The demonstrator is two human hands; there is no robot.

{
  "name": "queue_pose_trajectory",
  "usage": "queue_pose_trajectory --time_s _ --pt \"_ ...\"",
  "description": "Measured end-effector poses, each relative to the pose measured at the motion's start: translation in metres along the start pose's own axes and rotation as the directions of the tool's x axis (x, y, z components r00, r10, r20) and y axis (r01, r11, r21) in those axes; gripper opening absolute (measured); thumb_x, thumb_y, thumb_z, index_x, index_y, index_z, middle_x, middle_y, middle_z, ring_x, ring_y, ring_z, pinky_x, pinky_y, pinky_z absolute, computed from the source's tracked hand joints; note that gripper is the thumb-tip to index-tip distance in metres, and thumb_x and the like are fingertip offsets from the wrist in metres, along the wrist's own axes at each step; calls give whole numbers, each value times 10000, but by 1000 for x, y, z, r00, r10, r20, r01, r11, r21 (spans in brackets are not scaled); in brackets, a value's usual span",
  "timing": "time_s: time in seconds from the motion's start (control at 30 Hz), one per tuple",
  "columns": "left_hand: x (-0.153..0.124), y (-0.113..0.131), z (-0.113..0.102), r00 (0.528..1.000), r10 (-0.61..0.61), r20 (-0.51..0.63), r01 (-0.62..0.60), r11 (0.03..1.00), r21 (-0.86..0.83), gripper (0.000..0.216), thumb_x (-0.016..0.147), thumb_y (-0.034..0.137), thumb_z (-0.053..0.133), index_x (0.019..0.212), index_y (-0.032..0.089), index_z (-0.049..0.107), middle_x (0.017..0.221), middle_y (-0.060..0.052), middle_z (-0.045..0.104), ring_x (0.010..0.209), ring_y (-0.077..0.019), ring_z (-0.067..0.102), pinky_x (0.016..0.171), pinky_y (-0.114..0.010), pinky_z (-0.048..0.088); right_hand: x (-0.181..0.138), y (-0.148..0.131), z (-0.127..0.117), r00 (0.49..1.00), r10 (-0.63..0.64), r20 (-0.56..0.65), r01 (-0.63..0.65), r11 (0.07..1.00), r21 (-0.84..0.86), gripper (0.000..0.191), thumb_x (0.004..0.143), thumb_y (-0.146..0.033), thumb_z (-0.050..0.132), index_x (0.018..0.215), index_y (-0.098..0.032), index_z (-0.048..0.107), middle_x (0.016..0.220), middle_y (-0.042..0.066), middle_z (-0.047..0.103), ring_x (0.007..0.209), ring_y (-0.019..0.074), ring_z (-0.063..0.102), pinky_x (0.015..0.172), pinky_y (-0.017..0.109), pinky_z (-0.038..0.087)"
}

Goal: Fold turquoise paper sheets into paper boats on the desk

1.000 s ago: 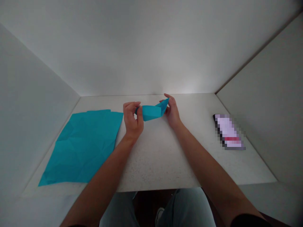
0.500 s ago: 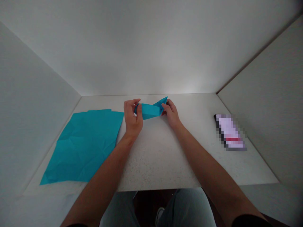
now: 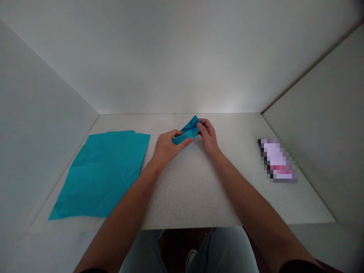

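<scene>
A small folded piece of blue paper is held over the middle of the white table. My left hand pinches its near left end between thumb and fingers. My right hand grips its far right end with curled fingers. The folded piece points up and away, tilted to the right. A large flat sheet of the same blue paper lies creased on the table to the left of my left hand.
A phone lies on the right side of the table, its screen blurred. White walls enclose the table at the back, left and right. My knees show below the table's front edge.
The folded paper has been turned and flattened into a narrower shape. My left hand dropped from upright to low, palm down, and moved right. My right hand stayed close to the same spot.
</scene>
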State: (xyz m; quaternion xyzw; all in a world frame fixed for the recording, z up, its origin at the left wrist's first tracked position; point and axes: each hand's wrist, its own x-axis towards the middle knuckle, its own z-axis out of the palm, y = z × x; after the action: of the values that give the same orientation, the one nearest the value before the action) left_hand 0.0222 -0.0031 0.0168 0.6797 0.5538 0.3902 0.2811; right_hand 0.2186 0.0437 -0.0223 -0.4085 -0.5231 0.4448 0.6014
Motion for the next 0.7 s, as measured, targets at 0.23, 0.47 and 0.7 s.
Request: queue_pose_trajectory --time_s 0.23,0.47,0.7 --pt "1 -5 1 998 55 -12 -55 998 -39 309 882 542 859 893 245 775 806 -2 804 736 -187 734 686 -295 514 0 3 1 1000 8 -15 -9 1000 -25 396 936 -666 695 1086 -303 640 948 -20 655 814 164 625 701 296 561" --pt "3 -9 -1 973 205 -106 -200 978 60 302 981 541 767 902 249 758 864 -12 819 764 -187 736 744 -305 554 0 2 2 997 61 -45 -63 997 -52 479 917 -746 675 1129 -318 629 1010 -8 660 859 179 636 664 288 537" --pt "1 -5 -1 957 265 -120 -253 962 101 209 994 455 749 923 259 733 887 -6 821 771 -177 729 774 -304 565 1 0 2 996 71 -48 -73 996 -50 467 935 -741 651 1104 -306 640 885 -26 622 763 163 607 627 282 508"
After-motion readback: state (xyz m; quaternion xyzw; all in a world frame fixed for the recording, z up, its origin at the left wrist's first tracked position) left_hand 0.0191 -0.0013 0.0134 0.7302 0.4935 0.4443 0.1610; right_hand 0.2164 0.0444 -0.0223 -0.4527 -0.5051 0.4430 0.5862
